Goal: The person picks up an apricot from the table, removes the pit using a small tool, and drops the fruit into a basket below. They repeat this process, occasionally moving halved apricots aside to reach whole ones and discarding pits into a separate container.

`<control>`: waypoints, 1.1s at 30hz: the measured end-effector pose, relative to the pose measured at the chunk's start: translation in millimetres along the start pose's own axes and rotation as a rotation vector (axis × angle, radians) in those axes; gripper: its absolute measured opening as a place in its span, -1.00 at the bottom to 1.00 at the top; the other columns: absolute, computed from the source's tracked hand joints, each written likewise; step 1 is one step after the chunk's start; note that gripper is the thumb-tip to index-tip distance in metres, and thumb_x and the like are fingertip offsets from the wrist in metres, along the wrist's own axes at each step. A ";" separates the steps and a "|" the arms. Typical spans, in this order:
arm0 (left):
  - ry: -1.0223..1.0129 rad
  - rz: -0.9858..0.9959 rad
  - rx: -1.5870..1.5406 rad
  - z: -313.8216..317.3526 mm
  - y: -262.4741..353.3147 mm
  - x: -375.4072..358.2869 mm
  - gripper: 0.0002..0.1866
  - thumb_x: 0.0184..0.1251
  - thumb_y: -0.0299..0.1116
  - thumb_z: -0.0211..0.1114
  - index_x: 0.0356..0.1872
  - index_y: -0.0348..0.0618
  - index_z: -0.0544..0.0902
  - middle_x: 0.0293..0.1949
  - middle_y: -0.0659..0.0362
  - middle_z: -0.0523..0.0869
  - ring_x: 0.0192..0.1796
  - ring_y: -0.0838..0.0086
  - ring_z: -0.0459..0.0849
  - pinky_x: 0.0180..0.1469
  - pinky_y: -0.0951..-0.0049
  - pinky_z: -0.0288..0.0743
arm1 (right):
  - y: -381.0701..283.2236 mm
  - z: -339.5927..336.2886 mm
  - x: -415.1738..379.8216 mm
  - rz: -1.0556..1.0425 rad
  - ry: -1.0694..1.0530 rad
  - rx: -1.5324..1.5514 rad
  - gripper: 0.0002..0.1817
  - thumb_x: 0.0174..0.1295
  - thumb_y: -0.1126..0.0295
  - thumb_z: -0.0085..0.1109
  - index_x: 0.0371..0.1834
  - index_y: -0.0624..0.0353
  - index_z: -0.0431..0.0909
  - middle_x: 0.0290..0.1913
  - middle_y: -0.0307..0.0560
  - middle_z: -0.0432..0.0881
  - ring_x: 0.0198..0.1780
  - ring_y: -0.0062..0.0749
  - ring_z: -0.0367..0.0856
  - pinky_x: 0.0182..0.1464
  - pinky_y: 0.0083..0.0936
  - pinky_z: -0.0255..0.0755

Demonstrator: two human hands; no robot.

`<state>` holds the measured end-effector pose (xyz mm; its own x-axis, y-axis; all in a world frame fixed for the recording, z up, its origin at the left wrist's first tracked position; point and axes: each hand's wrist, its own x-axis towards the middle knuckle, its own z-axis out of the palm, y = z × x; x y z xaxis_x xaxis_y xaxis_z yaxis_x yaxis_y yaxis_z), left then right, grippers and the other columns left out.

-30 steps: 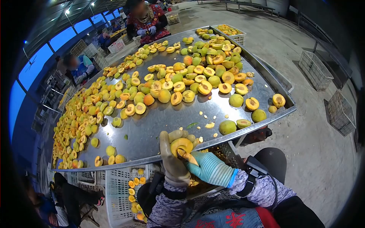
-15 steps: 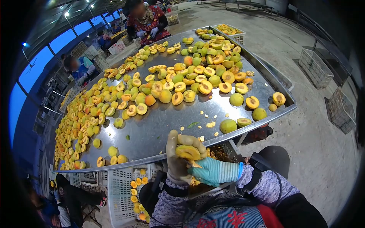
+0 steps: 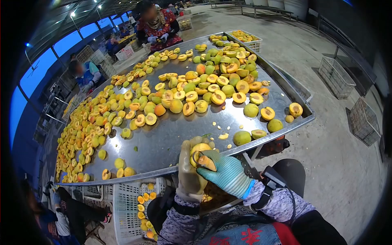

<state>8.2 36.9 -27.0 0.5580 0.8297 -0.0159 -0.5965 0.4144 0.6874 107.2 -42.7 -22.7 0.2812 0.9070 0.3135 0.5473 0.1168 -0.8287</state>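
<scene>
My left hand (image 3: 188,175), in a pale rubbery glove, is closed around a yellow peach half (image 3: 199,148) just over the near edge of the metal table (image 3: 163,152). My right hand (image 3: 229,173) wears a teal striped glove and grips a pitting knife (image 3: 207,163) by its short wooden handle. Its dark curved blade is against the peach, partly hidden by my fingers. Below my hands, a container (image 3: 222,192) with scraps inside is partly covered by my arms. Cut and whole peaches (image 3: 175,105) are spread over the table.
A white crate (image 3: 124,208) with peach halves stands below the table at left. Another full crate (image 3: 245,36) is at the far corner. Empty crates (image 3: 335,77) sit on the floor at right. Co-workers (image 3: 157,26) work across the table and to the left.
My right hand has rolled over and risen, bringing the knife's handle and curved blade up against the peach half. The left hand has turned the fruit slightly. The view has shifted a little.
</scene>
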 end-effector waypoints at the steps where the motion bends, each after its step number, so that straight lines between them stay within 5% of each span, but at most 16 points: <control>1: -0.007 0.015 0.016 0.0 -2.9 -0.3 -0.54 0.61 0.03 -0.02 0.11 -0.19 0.53 0.00 0.07 0.65 0.06 0.23 0.68 0.15 0.07 0.61 | -1.1 3.3 -0.2 0.020 0.013 0.038 -0.66 0.28 0.19 0.33 -0.01 0.17 0.61 -0.24 0.14 0.71 -0.23 0.00 0.75 -0.22 -0.28 0.62; 9: 0.195 0.041 0.087 9.2 8.6 -1.4 -0.51 0.62 0.02 -0.05 0.19 -0.21 0.48 0.02 0.06 0.63 0.05 0.21 0.68 0.17 0.10 0.62 | 21.3 -16.8 3.2 -0.199 -0.260 0.028 -0.68 0.34 0.04 0.19 -0.17 0.07 0.62 -0.38 0.09 0.69 -0.34 0.10 0.69 -0.27 -0.10 0.56; 13: 0.176 0.037 -0.043 4.3 6.1 -0.4 -0.46 0.63 0.05 -0.12 0.23 -0.25 0.45 0.05 0.02 0.62 0.12 0.18 0.63 0.24 0.10 0.56 | 14.1 -15.0 -4.4 0.001 -0.103 -0.105 -0.61 0.34 -0.02 0.17 -0.09 0.09 0.59 -0.38 0.13 0.68 -0.33 0.09 0.70 -0.26 -0.07 0.57; 24: 0.183 0.101 0.110 2.4 5.5 -2.0 -0.39 0.60 0.16 -0.14 0.18 -0.26 0.44 0.03 0.01 0.58 0.09 0.21 0.63 0.21 0.12 0.58 | -3.9 -9.3 -5.0 0.013 -0.089 -0.047 -0.66 0.40 0.12 0.14 -0.08 0.21 0.55 -0.37 0.21 0.65 -0.32 0.18 0.67 -0.26 -0.06 0.54; 26: 0.247 0.085 0.087 10.4 8.4 -1.8 -0.39 0.59 0.17 -0.10 0.18 -0.25 0.44 0.03 0.01 0.58 0.07 0.21 0.63 0.18 0.13 0.59 | -1.3 -8.6 -3.4 0.064 -0.285 -0.107 -0.65 0.43 0.11 0.10 -0.10 0.22 0.57 -0.38 0.23 0.65 -0.30 0.19 0.68 -0.24 -0.05 0.54; 31: 0.256 0.105 0.109 11.2 10.1 -3.1 -0.44 0.59 0.15 -0.07 0.01 -0.24 0.51 -0.07 0.05 0.62 -0.03 0.21 0.66 0.09 0.13 0.63 | 11.1 4.0 -1.7 -0.012 -0.335 0.082 -0.54 0.49 0.04 -0.03 -0.11 0.31 0.57 -0.36 0.30 0.65 -0.31 0.19 0.67 -0.25 -0.04 0.55; 33: 0.244 0.114 0.130 8.2 8.8 -3.2 -0.45 0.59 0.15 -0.06 -0.06 -0.23 0.54 -0.11 0.06 0.63 -0.07 0.21 0.67 0.04 0.13 0.65 | -6.3 -9.3 5.7 0.422 -0.663 0.330 -0.60 0.52 0.07 -0.06 -0.10 0.21 0.58 -0.47 0.10 0.63 -0.43 -0.07 0.64 -0.34 -0.23 0.56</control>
<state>5.9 34.8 -15.0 0.3267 0.9402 -0.0965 -0.5599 0.2748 0.7817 112.7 -42.0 -11.4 -0.1663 0.9383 -0.3034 0.2136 -0.2661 -0.9400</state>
